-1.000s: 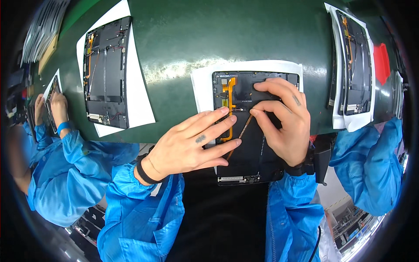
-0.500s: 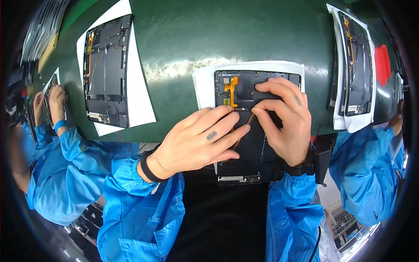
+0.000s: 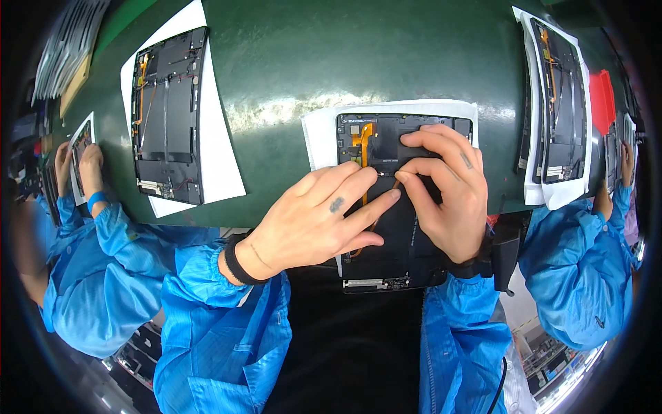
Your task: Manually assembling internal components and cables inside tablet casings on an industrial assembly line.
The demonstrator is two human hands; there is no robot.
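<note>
In front of me lies an opened tablet housing (image 3: 431, 265), black inside, with an orange flex cable (image 3: 366, 148) along its upper left. My left hand (image 3: 314, 221) lies over its left side, fingers spread, fingertips touching the inside beside the flex cable. Thumb and forefinger of my right hand (image 3: 452, 193) are pinched at the end of a thin brown cable (image 3: 397, 184), which slants down to the left, partly beneath my left fingers. The other right fingers curl above the housing. What exactly sits between the pinched fingertips is too small to see.
White sheets (image 3: 318, 138) lie under the housing on the green table (image 3: 289, 62). Similar housings rest on paper at left (image 3: 165, 117) and right (image 3: 562, 103). A red tray (image 3: 602, 102) stands at far right. Co-workers in blue sleeves work at left (image 3: 117, 241) and right (image 3: 576, 269).
The left fingertips have shifted slightly along the housing, the forefinger toward the right hand. My right hand keeps its pinch, nearly in place. The housing's top edge appears slightly lower.
</note>
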